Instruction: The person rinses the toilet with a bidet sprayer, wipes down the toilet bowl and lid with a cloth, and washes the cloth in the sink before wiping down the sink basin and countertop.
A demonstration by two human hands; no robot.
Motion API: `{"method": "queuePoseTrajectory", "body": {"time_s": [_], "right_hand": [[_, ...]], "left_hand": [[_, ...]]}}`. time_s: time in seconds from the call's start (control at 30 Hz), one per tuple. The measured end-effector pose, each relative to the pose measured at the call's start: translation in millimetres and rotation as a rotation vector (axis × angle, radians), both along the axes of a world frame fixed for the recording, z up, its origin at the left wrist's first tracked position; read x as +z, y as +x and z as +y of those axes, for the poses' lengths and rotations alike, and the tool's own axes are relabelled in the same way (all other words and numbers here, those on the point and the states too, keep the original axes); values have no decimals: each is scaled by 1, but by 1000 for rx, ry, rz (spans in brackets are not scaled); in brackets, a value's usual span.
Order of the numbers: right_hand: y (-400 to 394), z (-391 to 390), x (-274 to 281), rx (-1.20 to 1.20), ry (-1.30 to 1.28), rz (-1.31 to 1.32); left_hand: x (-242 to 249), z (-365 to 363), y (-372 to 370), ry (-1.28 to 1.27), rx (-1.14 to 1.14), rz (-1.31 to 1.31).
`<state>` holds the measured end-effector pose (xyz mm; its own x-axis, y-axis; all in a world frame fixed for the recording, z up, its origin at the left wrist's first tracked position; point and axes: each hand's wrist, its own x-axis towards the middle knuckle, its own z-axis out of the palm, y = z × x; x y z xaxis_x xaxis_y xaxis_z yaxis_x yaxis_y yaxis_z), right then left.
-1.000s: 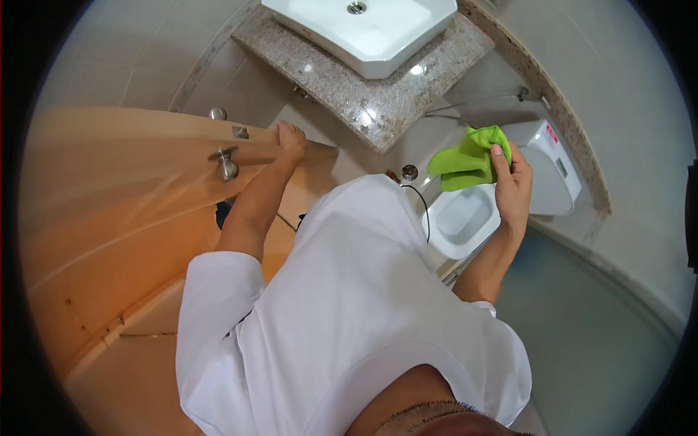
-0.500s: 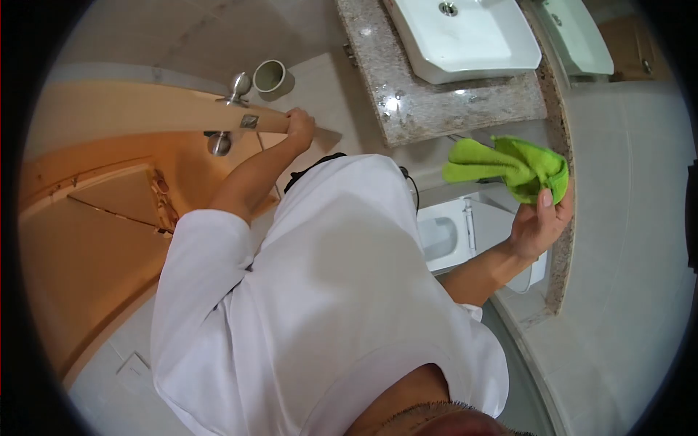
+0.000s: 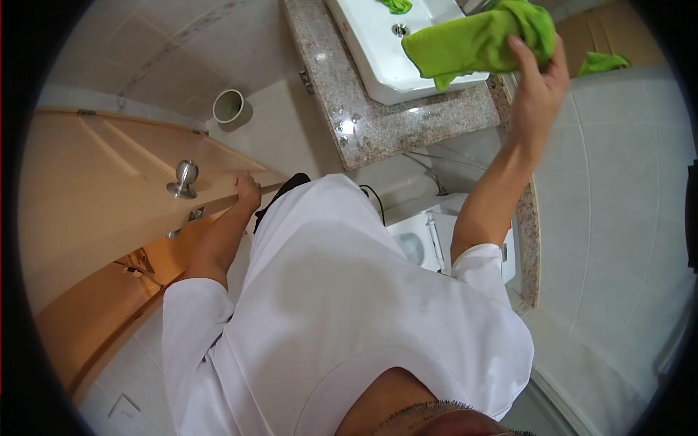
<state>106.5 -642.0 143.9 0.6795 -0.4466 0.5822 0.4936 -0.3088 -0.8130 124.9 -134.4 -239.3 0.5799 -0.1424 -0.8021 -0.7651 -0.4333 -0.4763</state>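
In my right hand (image 3: 542,80) is a bright green cloth (image 3: 472,47), pinched between thumb and fingers and hanging folded above the near right side of the white basin (image 3: 396,83). My left hand (image 3: 248,190) is closed around the free edge of a light wooden door (image 3: 102,196), below and to the right of its round metal knob (image 3: 186,174). A second green piece (image 3: 397,6) shows at the top of the basin, partly cut off by the frame. A mirror at the right reflects green cloth (image 3: 603,63).
The basin sits on a speckled stone counter (image 3: 349,134). Under the counter's right end is a white toilet (image 3: 414,247). A small round bin (image 3: 231,109) stands on the floor by the far wall. Tiled wall (image 3: 611,182) runs along the right.
My right hand has moved up with the green cloth, from above the toilet to over the basin. The door has swung towards me with my left hand on its edge. The view has shifted.
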Motion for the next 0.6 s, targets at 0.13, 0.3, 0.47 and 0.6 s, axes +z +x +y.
{"method": "queuePoseTrajectory", "body": {"time_s": [0.13,0.3,0.47,0.6], "right_hand": [[70,-45,-74,1,-97,259],[108,-45,-135,-63,-96,370],[124,-45,-173,-74,-157,448],[126,-37,-169,-53,-192,446]], "left_hand": [[-1,16,-12,20,3,19],[-22,43,-24,36,-21,36],[-27,46,31,-208,413,113],[3,-16,127,-503,606,-123]]}}
